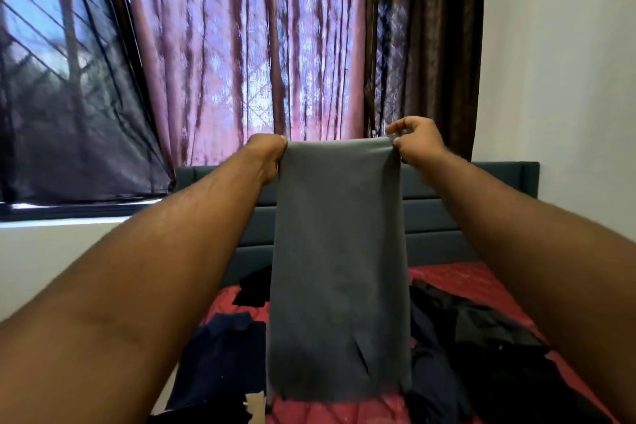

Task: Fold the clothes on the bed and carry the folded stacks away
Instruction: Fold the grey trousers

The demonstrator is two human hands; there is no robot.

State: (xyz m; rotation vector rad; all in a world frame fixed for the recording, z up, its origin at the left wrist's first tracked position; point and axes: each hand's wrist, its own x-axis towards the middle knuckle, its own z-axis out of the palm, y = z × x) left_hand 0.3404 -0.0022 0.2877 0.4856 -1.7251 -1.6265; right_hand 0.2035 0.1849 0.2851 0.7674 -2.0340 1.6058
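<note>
**Ana:** Behind the bed [464, 280], what fills the wall?

**Ben:** Largest of all is the reddish-brown curtain [241, 45], drawn across a window [51, 62] whose bare pane shows on the side away from the white wall [568, 79]. A darker curtain panel [430, 45] hangs beside that wall.

**Ana:** And the bed itself?

**Ben:** It carries a red quilted cover, with a dark teal padded headboard [447, 217] at its far end, under the curtains.

**Ana:** Where is the garment being folded?

**Ben:** Above the bed, held up in the air. It is a long grey cloth [339, 268], hanging straight down from its top edge, its lower hem just over the red cover.

**Ana:** What else lies on the bed?

**Ben:** A heap of black clothes [499, 337] on the white-wall side of the grey cloth, a navy garment [220, 348] on the window side, and a small black piece [254, 289] nearer the headboard.

**Ana:** The hands?

**Ben:** Both are raised in front of the headboard. The left hand [266, 157] grips one top corner of the grey cloth, fingers curled round it. The right hand [418, 141] pinches the other top corner between thumb and fingers.
</note>
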